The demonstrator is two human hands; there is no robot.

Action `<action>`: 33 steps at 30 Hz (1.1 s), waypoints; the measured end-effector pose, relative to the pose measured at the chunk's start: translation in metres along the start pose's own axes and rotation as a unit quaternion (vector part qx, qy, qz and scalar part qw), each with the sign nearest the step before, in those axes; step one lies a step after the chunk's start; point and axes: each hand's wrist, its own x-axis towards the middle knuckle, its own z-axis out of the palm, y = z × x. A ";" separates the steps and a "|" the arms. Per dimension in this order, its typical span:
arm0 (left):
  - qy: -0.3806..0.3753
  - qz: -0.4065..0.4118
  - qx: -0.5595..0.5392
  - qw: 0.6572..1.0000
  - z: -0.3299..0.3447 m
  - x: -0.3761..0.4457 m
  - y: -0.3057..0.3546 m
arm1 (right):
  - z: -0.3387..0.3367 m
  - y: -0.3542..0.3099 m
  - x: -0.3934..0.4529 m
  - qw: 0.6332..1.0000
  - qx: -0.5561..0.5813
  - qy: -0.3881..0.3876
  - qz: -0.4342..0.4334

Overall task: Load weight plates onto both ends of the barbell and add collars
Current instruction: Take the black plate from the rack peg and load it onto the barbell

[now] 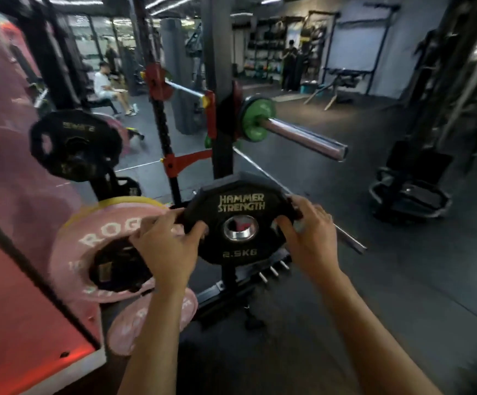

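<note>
Plate [238, 220]: small, rigid, light by its 2.5KG mark. Your left hand [169, 246], right hand [308, 235] curl through side grip slots; bore faces you, sleeve [305, 136] above.

The black plate [238, 220], held between the left grip [169, 249] and the right grip [307, 238], bears "HAMMER STRENGTH" in pale gold letters above its centre hole and "2.5KG" below it. Just beside the left grip, partly covered by it, the pink plate [89, 246] shows white letters "ROG"; the rest is hidden. Lettering on the black plate on the rack [75, 143], well above the left grip, is too blurred to read
</note>
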 end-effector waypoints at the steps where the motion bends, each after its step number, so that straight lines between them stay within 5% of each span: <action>1: -0.009 0.002 -0.009 1.000 0.015 -0.005 0.012 | -0.013 0.012 0.000 1.000 -0.007 0.011 0.010; 8: -0.057 0.005 -0.044 0.997 0.114 -0.049 0.114 | -0.100 0.119 0.019 0.996 -0.019 0.077 0.039; 16: -0.036 -0.020 -0.073 0.996 0.205 -0.086 0.219 | -0.162 0.237 0.080 0.998 0.015 0.029 0.046; 33: 0.034 -0.054 -0.068 0.996 0.305 0.006 0.228 | -0.076 0.312 0.223 0.989 0.126 -0.049 0.054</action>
